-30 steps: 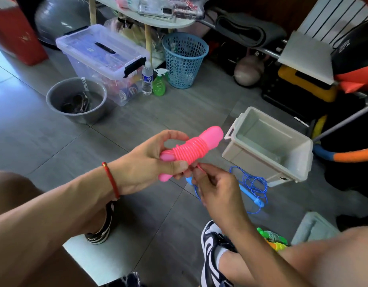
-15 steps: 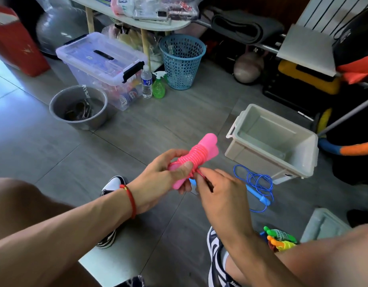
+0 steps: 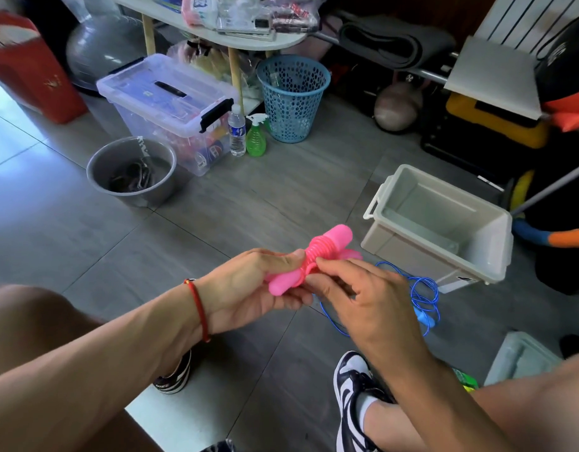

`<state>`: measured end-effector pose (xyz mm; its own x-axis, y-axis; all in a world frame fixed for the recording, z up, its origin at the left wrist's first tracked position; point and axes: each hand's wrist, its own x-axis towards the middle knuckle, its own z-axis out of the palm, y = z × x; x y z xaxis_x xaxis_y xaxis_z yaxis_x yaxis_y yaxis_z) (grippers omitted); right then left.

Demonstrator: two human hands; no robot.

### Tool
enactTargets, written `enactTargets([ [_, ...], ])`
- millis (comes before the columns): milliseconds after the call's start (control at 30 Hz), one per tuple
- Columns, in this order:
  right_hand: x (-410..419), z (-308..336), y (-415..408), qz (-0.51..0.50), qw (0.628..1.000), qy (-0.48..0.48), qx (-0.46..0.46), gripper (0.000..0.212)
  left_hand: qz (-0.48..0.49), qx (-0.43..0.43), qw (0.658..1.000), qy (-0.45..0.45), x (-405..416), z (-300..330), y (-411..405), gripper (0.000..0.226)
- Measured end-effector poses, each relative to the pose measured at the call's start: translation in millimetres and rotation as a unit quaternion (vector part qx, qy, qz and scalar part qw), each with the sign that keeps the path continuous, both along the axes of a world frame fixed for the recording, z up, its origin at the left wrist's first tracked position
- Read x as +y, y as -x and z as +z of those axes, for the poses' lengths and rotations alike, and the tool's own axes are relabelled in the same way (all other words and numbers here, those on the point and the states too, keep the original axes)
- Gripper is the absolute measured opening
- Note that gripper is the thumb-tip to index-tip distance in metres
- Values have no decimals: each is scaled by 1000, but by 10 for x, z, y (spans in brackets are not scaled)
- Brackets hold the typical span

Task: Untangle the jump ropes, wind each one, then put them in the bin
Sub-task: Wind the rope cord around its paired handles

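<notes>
Since a second ago my right hand (image 3: 363,301) has closed onto the pink jump rope (image 3: 317,256), fingertips pinching its last loop to tuck it. My left hand (image 3: 258,285) grips the handles so the coil holds; the white bin (image 3: 477,256) waits at two o'clock.

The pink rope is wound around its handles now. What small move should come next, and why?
Probably tuck the loose end under the coils. The left hand grips the pink jump rope, and the right hand pinches a small loop of cord at the wound part, so the end looks unsecured. The bin holds no rope yet.
</notes>
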<state>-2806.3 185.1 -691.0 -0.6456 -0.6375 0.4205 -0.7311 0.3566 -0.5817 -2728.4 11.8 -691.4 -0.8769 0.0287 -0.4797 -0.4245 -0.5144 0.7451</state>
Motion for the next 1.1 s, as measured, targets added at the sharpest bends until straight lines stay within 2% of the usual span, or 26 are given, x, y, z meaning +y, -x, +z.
enactTargets([
  [67,-17,38,25,1,999,22,-24,11,-29,-1,1000,2,-42,15,-3,36],
  [167,-47,124,97,48,998,27,-38,21,-73,-7,997,12,-158,55,-5,35],
  [233,-68,184,152,70,997,-17,5,31,-104,-21,994,16,-232,107,-17,33],
  [300,-78,221,213,114,989,-87,20,48,-140,-17,989,32,-274,166,-22,29],
  [400,-101,186,219,164,975,-133,-64,57,-144,-22,987,63,-283,220,-3,31],
  [500,-121,70,190,109,984,-52,-131,43,-89,-29,994,55,-260,253,44,46],
  [567,-165,16,180,43,975,30,-215,36,-48,-15,996,79,-224,265,70,57],
  [600,-195,2,176,21,965,68,-251,35,-31,2,988,148,-191,244,78,59],
  [667,-260,-23,143,5,938,142,-315,30,-13,64,937,343,-85,169,70,54],
  [700,-304,-12,104,1,919,180,-352,26,0,107,914,390,-14,136,63,47],
  [733,-348,7,66,-5,900,211,-381,23,15,142,915,377,52,114,53,39],
  [767,-384,21,27,-9,883,238,-405,21,34,164,930,328,108,104,45,33],
  [833,-429,38,-34,-21,863,262,-430,21,65,183,939,283,148,101,46,26],
  [900,-423,80,-27,-33,874,240,-422,21,76,186,924,325,131,96,58,23],
  [1000,-350,171,92,-38,925,144,-350,19,77,169,910,370,63,130,57,17],
  [1067,-321,259,178,-44,948,108,-295,11,74,167,908,377,5,172,55,16],
  [1100,-323,305,207,-43,948,109,-296,8,73,165,911,370,-16,194,62,19],
])
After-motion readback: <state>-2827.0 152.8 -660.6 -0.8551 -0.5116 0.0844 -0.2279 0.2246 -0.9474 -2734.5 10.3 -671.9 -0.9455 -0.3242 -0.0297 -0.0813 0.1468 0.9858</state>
